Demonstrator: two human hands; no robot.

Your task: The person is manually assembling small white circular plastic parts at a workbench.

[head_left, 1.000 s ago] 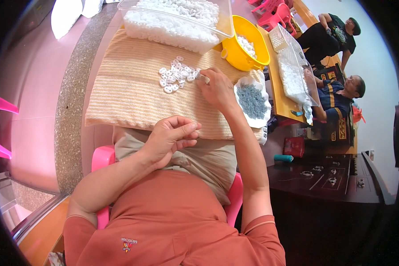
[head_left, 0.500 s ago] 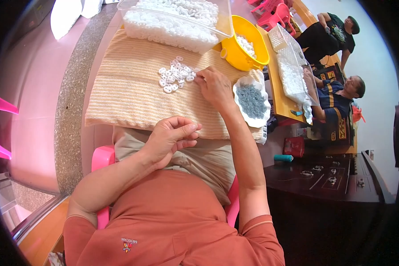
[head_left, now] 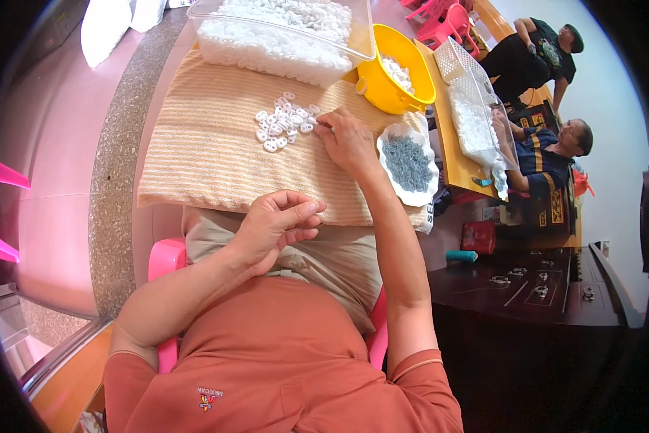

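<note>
Small white oval plastic pieces [head_left: 277,127], many with two holes, lie in a loose pile on a striped towel [head_left: 202,137]. My right hand [head_left: 347,143] reaches to the pile's right edge, its thumb and fingers pinched on a white piece there. Closer to my body, my left hand [head_left: 284,222] hovers over the towel's near edge with thumb and forefinger pressed together. Whatever sits in that pinch is too small to make out. Beside my right wrist is a scalloped white dish [head_left: 427,195] of small grey-blue, thin pieces [head_left: 407,162].
A clear plastic bin [head_left: 364,50] full of white pieces stands at the back. Right of it is a yellow bucket [head_left: 422,76] with more. Farther right, a person [head_left: 555,155] sits by a crate of white pieces [head_left: 472,126]; another person [head_left: 537,61] is behind.
The view has shifted very slightly. Both hands keep nearly the same place and pinch; my right fingers remain at the pile's edge.
</note>
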